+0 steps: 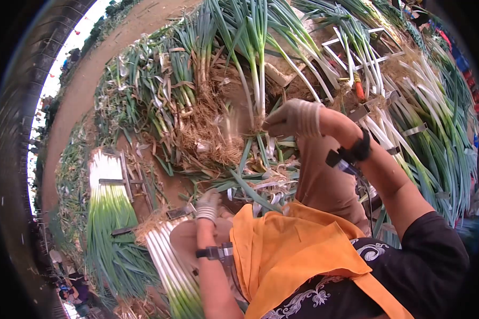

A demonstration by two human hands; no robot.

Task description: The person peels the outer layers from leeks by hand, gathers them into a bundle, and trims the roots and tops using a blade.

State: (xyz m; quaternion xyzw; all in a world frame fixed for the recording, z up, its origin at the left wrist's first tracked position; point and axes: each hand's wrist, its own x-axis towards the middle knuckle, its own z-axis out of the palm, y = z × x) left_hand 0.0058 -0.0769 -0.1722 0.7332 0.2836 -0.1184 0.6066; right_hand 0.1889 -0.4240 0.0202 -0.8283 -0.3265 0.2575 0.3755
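Note:
My right hand [292, 118], in a pale knitted glove, has its fingers curled at the root ends of some long green onions [258, 80], whose leaves point away from me. What the fingers pinch, if anything, is hidden. My left hand [207, 205], gloved too, is beside my knee with its fingers extended, close to the root end of a bundle of green onions [170, 255]. A metal holder [181, 211] lies by that bundle's roots. A blurred tangle of roots [231, 125] is left of my right hand.
A finished-looking bundle of white-stemmed green onions [112, 212] lies on the left. More onions [431, 122] are stacked on the right, near an orange-handled tool [359, 89]. Loose leaves and trimmings [266, 183] cover the ground before me. A dirt path [85, 101] curves along the far left.

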